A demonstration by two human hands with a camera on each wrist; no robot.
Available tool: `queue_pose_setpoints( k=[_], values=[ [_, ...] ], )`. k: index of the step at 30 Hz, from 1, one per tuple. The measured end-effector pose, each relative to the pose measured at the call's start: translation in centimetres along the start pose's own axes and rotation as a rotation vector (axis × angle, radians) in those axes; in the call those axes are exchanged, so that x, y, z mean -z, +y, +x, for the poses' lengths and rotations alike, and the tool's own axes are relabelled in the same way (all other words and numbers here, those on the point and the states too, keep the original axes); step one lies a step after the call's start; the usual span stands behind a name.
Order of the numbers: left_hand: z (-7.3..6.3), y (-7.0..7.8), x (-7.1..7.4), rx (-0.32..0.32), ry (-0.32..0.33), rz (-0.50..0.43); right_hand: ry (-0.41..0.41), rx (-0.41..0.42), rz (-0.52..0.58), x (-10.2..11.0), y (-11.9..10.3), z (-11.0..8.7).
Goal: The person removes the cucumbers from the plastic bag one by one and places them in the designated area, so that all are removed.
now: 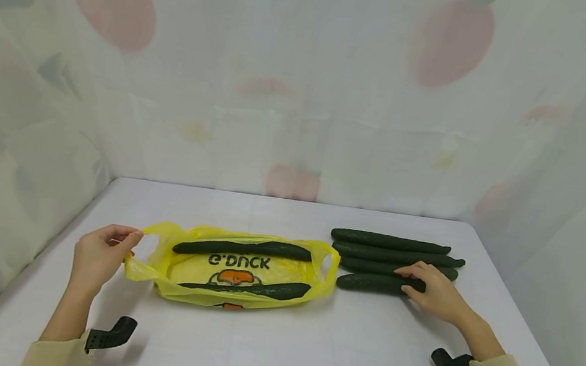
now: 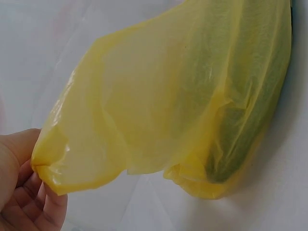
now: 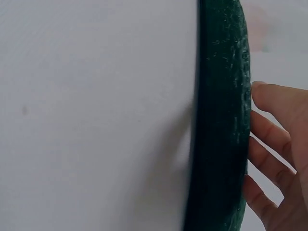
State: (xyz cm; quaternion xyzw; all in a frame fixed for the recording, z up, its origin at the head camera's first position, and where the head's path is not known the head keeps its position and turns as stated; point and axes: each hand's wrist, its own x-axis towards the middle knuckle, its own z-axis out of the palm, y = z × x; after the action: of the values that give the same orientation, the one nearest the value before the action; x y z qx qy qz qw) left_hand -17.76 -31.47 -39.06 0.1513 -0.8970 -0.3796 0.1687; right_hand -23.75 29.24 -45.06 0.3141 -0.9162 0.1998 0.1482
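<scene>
A yellow plastic bag point(image 1: 198, 296) with duck print lies mouth up at the left. Two dark green cucumbers are inside, one along the far side point(image 1: 244, 248), the other along the near side point(image 1: 278, 291). My left hand point(image 1: 100, 253) pinches the bag's left handle between thumb and fingers and holds it stretched out; the left wrist view shows the pulled plastic point(image 2: 139, 110). At the right, my right hand point(image 1: 435, 293) grips the right end of the nearest loose cucumber point(image 1: 371, 283), thumb on its near side. That cucumber point(image 3: 221, 115) fills much of the right wrist view.
Beyond the gripped cucumber, three more cucumbers point(image 1: 390, 242) lie side by side on the white table point(image 1: 269, 355). The bag's right handle point(image 1: 331, 270) stands close to their left ends. Patterned curtains point(image 1: 299, 140) hang behind the table and along both sides.
</scene>
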Motion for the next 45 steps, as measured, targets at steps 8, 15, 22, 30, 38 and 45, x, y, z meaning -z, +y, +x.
queue_pose_setpoints(
  k=[8,15,22,30,38,45],
  values=[
    [0.0,-0.1,0.0,0.0,0.003,-0.002,0.078,0.023,0.05,0.9,-0.6,0.6],
    [0.1,-0.1,0.0,-0.001,0.001,-0.005,0.09,-0.009,0.077,1.6,-1.6,1.2],
    [0.1,-0.2,-0.1,-0.004,0.007,0.0,0.133,0.034,0.053,1.9,-2.6,2.0],
    [0.2,-0.2,-0.2,0.004,0.004,0.009,0.183,0.075,0.06,2.4,-4.3,3.7],
    [0.3,-0.2,-0.4,0.003,0.005,0.006,0.209,0.145,0.119,3.2,-6.3,5.5],
    [0.4,-0.2,-0.4,0.001,0.005,0.006,0.217,0.222,0.184,3.1,-7.7,7.3]
  ],
)
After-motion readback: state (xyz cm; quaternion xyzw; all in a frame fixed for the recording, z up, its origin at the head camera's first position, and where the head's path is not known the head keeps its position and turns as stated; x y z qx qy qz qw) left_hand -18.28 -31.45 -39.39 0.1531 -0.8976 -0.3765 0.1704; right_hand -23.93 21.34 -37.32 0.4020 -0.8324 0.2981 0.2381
